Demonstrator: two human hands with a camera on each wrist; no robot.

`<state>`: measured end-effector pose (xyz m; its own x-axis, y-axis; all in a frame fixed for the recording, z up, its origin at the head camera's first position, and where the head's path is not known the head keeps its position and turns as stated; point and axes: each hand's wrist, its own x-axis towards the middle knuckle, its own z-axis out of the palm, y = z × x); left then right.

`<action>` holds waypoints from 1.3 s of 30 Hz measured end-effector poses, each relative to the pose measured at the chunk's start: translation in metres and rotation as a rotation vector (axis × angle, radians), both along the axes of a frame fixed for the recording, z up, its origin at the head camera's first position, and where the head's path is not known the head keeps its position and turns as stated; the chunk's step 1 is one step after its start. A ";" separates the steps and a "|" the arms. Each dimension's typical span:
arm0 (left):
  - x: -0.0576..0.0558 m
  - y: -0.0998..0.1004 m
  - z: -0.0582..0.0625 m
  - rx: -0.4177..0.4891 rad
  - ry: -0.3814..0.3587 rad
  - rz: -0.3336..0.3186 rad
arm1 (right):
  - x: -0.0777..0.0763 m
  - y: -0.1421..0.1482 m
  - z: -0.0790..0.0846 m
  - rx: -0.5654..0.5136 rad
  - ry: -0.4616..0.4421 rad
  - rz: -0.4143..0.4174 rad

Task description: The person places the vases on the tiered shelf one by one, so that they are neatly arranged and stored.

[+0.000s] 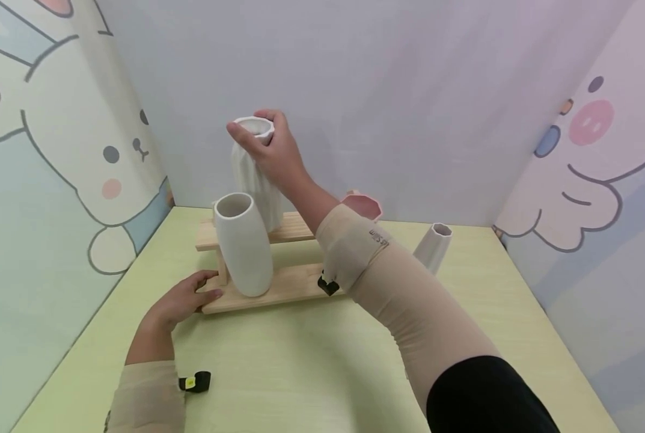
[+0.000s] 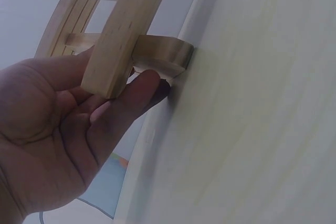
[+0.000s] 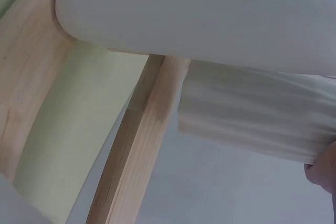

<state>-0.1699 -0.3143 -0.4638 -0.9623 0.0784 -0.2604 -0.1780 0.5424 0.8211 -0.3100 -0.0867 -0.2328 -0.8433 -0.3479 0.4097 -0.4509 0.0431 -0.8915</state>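
Observation:
A two-tier wooden shelf [image 1: 295,281] stands on the pale green table. My left hand [image 1: 178,300] holds the left end of its lower board; in the left wrist view, thumb and fingers [image 2: 113,119] wrap that wooden end. At the upper tier's left, a tall white ribbed vase [image 1: 253,177] stands upright, with my right hand [image 1: 279,150] gripping its rim from above. A smooth white vase [image 1: 243,249] rests on the lower tier in front of it. In the right wrist view the ribbed vase [image 3: 252,111] is at the upper board [image 3: 139,150]; only a bit of the hand shows.
A pink faceted vessel [image 1: 362,205] sits at the shelf's right, partly behind my right forearm. Farther right stands a slim white vase [image 1: 434,245], its lower part hidden by the sleeve. Pale curtain and cartoon-printed walls [image 1: 587,150] enclose the table [image 1: 268,373].

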 end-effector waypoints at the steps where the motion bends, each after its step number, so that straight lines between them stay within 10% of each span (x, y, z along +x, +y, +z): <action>1: 0.000 0.001 -0.001 0.003 -0.002 0.004 | 0.000 -0.001 -0.002 0.002 0.001 0.004; 39: 0.003 0.004 0.006 -0.021 -0.016 0.020 | -0.001 -0.022 -0.022 0.066 -0.025 0.056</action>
<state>-0.1669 -0.3099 -0.4581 -0.9593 0.0533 -0.2772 -0.2022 0.5558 0.8064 -0.3106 -0.1091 -0.2547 -0.8314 -0.4204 0.3633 -0.4320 0.0778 -0.8985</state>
